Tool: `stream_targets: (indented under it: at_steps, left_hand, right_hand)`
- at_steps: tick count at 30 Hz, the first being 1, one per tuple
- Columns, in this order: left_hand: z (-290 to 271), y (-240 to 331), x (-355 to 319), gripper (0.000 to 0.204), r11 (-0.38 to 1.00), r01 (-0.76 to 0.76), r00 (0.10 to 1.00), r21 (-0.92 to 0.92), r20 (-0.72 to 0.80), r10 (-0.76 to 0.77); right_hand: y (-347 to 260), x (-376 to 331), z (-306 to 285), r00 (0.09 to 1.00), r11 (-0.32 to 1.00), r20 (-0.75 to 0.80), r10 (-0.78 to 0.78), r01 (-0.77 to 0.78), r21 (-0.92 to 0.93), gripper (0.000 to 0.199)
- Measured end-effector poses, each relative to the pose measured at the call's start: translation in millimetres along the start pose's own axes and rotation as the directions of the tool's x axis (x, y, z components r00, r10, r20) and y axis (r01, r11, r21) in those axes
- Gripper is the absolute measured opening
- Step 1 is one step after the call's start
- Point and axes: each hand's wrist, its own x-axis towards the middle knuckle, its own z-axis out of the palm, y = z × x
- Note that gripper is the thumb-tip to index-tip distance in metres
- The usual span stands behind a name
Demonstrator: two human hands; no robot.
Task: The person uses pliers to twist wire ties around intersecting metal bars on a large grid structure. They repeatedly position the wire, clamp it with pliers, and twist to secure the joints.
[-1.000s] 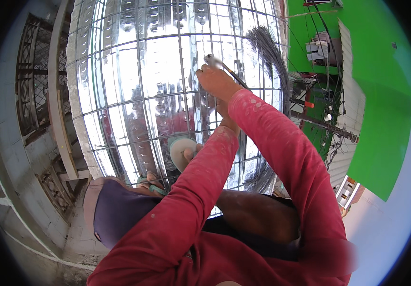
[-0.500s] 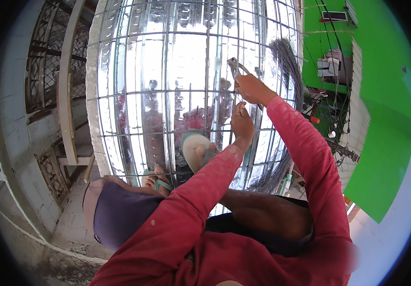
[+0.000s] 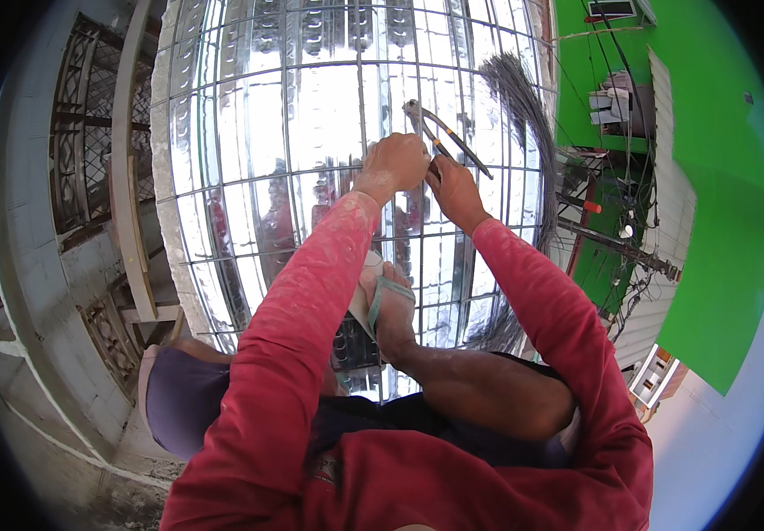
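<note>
pliers (image 3: 449,132) splay over steel mesh (image 3: 360,64) just beyond the right hand (image 3: 457,188), fingers bent; what it and the bunched left hand (image 3: 397,164) grip cannot be told; a nudge could knock the pliers aside

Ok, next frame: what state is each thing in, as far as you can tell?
Pliers: handles spread apart.
Left hand: fingers bent, grip hidden.
Right hand: fingers curled beside the left; grip unclear.
Wire bundle: curved, upper ends splayed.
Steel mesh: laid over the metal sheet.
Metal sheet: ribbed, shiny, under the mesh.
Sandal: worn on a foot.
</note>
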Motion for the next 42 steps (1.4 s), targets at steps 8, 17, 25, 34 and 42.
stream_targets:
  at_steps: [8,17,25,34,42]
  left_hand:
    - [-45,33,35,0.017,0.752,-0.495,0.863,0.435,0.347,0.367]
    - [-36,9,32,0.014,0.561,-0.693,0.705,0.454,0.261,0.66]
    - [-4,3,10,0.022,0.458,-0.54,0.726,0.706,0.116,0.677]
    - [-14,-10,51,0.012,0.471,-0.747,0.646,0.469,0.345,0.681]
    - [-24,14,58,0.019,0.508,-0.75,0.661,0.425,0.438,0.61]
  right_hand:
    - [-16,7,-5,0.8,0.32,0.38,0.464,-0.552,0.77,0.025]
    - [17,12,-34,0.989,0.941,-0.107,-0.104,0.063,-0.331,0.04]
    - [12,15,-54,0.988,0.996,-0.142,0.06,-0.068,-0.049,0.022]
    - [16,-75,-118,0.988,0.988,-0.038,0.152,-0.153,-0.02,0.03]
    - [-21,-89,-120,0.983,0.843,0.049,-0.175,0.175,-0.508,0.025]
